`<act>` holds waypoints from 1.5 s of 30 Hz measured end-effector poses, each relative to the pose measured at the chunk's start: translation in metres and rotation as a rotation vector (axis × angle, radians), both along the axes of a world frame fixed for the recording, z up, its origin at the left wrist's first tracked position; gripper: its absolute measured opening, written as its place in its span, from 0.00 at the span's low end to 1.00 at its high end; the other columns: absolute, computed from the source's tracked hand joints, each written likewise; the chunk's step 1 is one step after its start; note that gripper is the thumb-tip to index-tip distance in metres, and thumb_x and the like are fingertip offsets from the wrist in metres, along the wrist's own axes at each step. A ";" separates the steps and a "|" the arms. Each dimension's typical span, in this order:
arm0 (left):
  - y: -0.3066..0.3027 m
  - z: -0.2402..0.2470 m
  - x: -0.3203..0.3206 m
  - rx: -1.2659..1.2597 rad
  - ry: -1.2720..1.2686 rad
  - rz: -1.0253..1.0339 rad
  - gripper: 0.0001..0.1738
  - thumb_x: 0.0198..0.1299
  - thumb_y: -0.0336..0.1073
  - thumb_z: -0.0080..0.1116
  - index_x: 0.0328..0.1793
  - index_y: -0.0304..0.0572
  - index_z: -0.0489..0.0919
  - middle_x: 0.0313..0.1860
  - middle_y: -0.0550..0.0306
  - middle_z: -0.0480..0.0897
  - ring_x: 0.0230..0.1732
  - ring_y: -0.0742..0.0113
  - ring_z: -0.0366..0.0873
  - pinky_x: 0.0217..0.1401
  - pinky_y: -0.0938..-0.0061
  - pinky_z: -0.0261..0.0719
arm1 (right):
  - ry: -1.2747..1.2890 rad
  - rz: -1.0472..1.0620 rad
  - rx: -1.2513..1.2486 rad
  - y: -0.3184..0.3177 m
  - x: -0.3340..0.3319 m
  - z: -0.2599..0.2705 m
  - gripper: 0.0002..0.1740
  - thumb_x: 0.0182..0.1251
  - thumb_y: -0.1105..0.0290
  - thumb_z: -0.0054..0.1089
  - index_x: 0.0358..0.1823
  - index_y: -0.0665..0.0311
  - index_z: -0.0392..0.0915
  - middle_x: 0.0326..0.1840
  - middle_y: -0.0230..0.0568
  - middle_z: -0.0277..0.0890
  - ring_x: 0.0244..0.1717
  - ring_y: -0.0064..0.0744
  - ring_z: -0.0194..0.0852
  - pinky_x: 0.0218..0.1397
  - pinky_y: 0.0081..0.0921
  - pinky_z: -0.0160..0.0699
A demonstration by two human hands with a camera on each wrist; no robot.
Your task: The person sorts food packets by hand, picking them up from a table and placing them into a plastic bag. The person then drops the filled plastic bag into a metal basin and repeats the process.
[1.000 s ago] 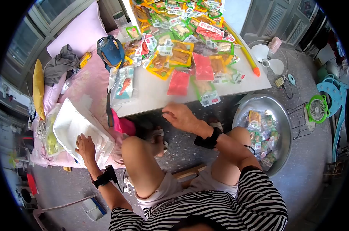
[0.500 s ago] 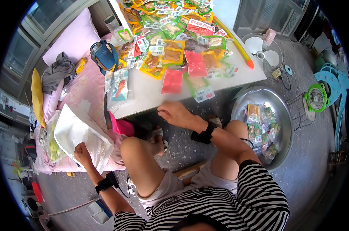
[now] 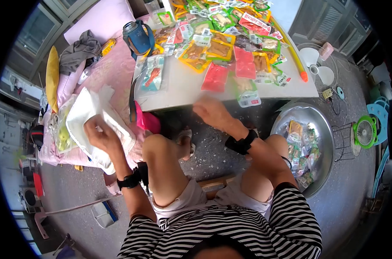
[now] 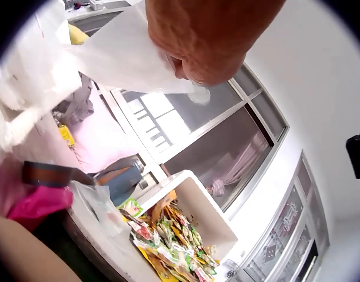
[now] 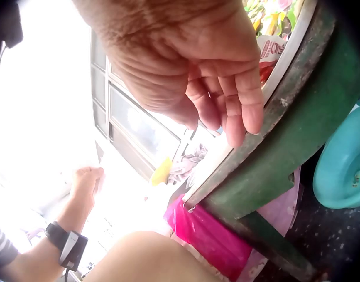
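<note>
My left hand (image 3: 101, 133) is over a white plastic pile (image 3: 114, 129) on the pink-covered bed, its fingers curled. In the left wrist view it pinches a thin translucent plastic bag (image 4: 124, 56), which stretches from the fingers toward the crumpled white plastic (image 4: 42, 76). My right hand (image 3: 216, 114) hovers by the table's front edge, holding nothing. Seen from the right wrist, its fingers (image 5: 250, 97) hang loosely bent. Closest to it on the table (image 3: 178, 96) lie a red packet (image 3: 215, 77) and a green-edged food packet (image 3: 247, 91).
Many food packets (image 3: 222, 21) are heaped toward the back of the table. A blue bottle (image 3: 137, 39) stands at its left corner, and a yellow stick (image 3: 293, 54) lies along its right side. On the floor at right, a metal basin (image 3: 327, 159) holds several packets.
My left hand first reached down with spread fingers, then closed on the white plastic and has now lifted a bag up from it. The right hand stays near the table edge.
</note>
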State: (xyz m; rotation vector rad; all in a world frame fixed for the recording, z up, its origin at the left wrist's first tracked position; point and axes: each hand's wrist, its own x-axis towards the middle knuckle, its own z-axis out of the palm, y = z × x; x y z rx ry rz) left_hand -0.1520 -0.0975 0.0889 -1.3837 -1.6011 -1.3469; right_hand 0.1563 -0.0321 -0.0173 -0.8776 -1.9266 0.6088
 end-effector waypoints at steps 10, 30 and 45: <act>0.084 -0.065 0.152 -0.390 -0.076 -0.599 0.06 0.50 0.19 0.57 0.34 0.35 0.78 0.32 0.47 0.79 0.36 0.46 0.77 0.38 0.60 0.75 | 0.382 0.055 -0.718 0.023 0.018 0.023 0.17 0.72 0.60 0.52 0.50 0.68 0.76 0.40 0.37 0.79 0.31 0.26 0.82 0.33 0.21 0.80; 0.074 -0.093 0.140 -0.561 -0.114 -0.643 0.04 0.49 0.23 0.60 0.32 0.35 0.79 0.31 0.49 0.78 0.36 0.48 0.76 0.36 0.61 0.75 | 0.521 -0.098 -0.897 0.036 -0.006 0.018 0.13 0.70 0.64 0.55 0.45 0.67 0.78 0.32 0.38 0.80 0.23 0.25 0.79 0.23 0.19 0.78; 0.076 -0.096 0.134 -0.759 -1.008 -0.978 0.06 0.62 0.27 0.55 0.32 0.34 0.79 0.27 0.71 0.76 0.28 0.83 0.66 0.32 0.83 0.65 | 0.470 -0.030 -0.977 0.022 -0.012 0.028 0.10 0.65 0.68 0.56 0.36 0.70 0.77 0.29 0.40 0.80 0.22 0.26 0.79 0.22 0.20 0.79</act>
